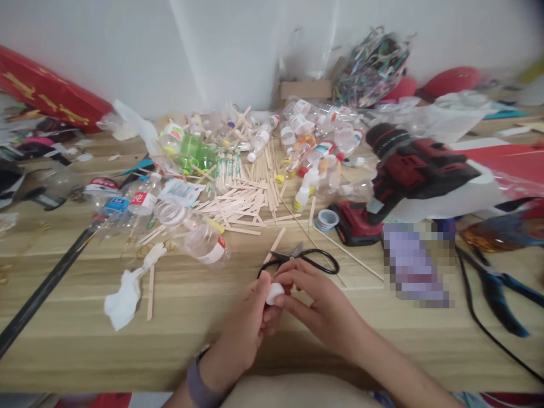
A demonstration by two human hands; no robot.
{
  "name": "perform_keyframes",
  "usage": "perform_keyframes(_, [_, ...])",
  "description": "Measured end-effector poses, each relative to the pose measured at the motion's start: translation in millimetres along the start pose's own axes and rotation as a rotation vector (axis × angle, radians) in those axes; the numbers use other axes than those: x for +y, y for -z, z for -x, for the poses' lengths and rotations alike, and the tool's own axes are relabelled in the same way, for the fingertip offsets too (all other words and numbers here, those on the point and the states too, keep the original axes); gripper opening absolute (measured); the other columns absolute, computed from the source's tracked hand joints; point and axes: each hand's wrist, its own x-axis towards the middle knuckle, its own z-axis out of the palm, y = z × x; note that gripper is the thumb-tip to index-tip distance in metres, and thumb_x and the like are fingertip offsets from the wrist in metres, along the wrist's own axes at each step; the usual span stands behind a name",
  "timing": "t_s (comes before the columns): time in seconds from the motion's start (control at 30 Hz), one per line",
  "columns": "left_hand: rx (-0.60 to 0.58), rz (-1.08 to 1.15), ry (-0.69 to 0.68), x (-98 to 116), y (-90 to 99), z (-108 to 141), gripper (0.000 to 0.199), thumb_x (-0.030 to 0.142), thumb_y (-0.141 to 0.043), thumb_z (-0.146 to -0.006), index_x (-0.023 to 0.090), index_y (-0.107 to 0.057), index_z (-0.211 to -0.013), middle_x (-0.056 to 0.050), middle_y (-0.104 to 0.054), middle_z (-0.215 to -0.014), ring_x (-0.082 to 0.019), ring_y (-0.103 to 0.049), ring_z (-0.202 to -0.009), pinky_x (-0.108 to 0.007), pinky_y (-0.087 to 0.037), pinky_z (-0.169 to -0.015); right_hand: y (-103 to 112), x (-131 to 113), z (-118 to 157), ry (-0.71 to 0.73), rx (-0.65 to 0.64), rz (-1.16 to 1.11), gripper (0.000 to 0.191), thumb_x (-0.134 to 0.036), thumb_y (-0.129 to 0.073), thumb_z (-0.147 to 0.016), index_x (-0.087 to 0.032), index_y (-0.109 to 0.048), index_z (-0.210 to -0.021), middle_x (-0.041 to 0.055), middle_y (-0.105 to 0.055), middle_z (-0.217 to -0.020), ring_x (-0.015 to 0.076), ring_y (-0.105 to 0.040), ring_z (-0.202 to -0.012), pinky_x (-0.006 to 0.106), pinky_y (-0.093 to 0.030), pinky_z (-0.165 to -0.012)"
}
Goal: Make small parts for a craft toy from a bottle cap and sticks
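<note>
A small white bottle cap [275,293] is pinched between my two hands near the front of the table. My left hand [250,311] has its fingers closed around the cap's left side. From the right, the thumb and fingertips of my right hand [317,300] press on it. Just beyond my fingers lie black-handled scissors [293,256], their lower handle partly covered by my hands. A wooden craft stick [276,243] lies beside the scissors' blades.
Many craft sticks [242,204] and clear plastic bottles [199,235] cover the table's middle and back. On the right stand a red cordless drill [416,164] and pliers [497,289]. A crumpled tissue [124,297] and a long black rod [46,289] lie left.
</note>
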Motion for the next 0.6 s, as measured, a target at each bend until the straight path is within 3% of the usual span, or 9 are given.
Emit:
perform_keyframes(0.2, [-0.237,0.253,0.029,-4.3,-2.4,-3.2,0.048,0.061,-0.069,-0.078,0.016,-0.056,-0.084,0.007,-0.036,-0.056,-0.006,-0.02,-0.049,-0.018,-0.018,-0.045,1.9,7.7,5.7,0.003,0.136,-0.162,0.011,-0.028,-0.059,-0.094,-0.021,-0.065,-0.089,0.004,-0.063,-0.093,0.0153,-0.061,-0.089,0.026,-0.049,-0.079])
perform_keyframes(0.3, [-0.257,0.345,0.075,-8.4,-0.7,-4.9,0.044,0.055,-0.074,-0.076,0.015,-0.058,-0.085,0.006,-0.039,-0.062,-0.005,-0.024,-0.053,-0.016,-0.022,-0.049,0.3,8.9,7.2,0.03,0.151,-0.169,0.015,-0.033,-0.058,-0.095,-0.022,-0.066,-0.089,0.004,-0.064,-0.093,0.0152,-0.062,-0.088,0.027,-0.05,-0.078])
perform_keyframes(0.4, [-0.201,0.349,0.049,-11.4,1.7,-7.7,0.046,0.053,-0.08,-0.071,0.014,-0.063,-0.087,0.003,-0.043,-0.07,-0.006,-0.031,-0.059,-0.016,-0.029,-0.055,4.9,16.8,14.3,0.022,0.21,-0.131,0.019,-0.038,-0.06,-0.093,-0.025,-0.069,-0.103,0.0048,-0.066,-0.097,0.0165,-0.064,-0.088,0.028,-0.052,-0.077])
perform_keyframes(0.47, [-0.151,0.324,0.008,-11.2,2.8,-9.8,0.048,0.052,-0.082,-0.068,0.012,-0.066,-0.09,0.002,-0.043,-0.073,-0.006,-0.033,-0.061,-0.017,-0.031,-0.056,17.3,27.5,22.4,-0.062,0.37,-0.044,0.025,-0.041,-0.06,-0.091,-0.026,-0.067,-0.111,0.0055,-0.068,-0.101,0.0177,-0.064,-0.085,0.031,-0.054,-0.076])
perform_keyframes(0.53, [-0.129,0.297,-0.009,-8.8,2.8,-11.6,0.049,0.052,-0.083,-0.067,0.011,-0.067,-0.09,0.003,-0.041,-0.072,-0.006,-0.032,-0.061,-0.017,-0.029,-0.055,38.4,40.9,29.6,-0.23,0.669,0.09,0.027,-0.043,-0.058,-0.092,-0.025,-0.064,-0.112,0.0073,-0.068,-0.104,0.0209,-0.065,-0.091,0.037,-0.054,-0.08])
perform_keyframes(0.6, [-0.134,0.284,0.001,-5.2,1.6,-12.7,0.05,0.053,-0.082,-0.067,0.011,-0.067,-0.09,0.004,-0.038,-0.069,-0.006,-0.03,-0.059,-0.017,-0.027,-0.054,65.0,54.0,30.6,-0.269,0.924,0.241,0.043,-0.05,-0.06,-0.088,-0.023,-0.056,-0.12,0.0116,-0.064,-0.111,0.0256,-0.063,-0.098,0.045,-0.053,-0.084])
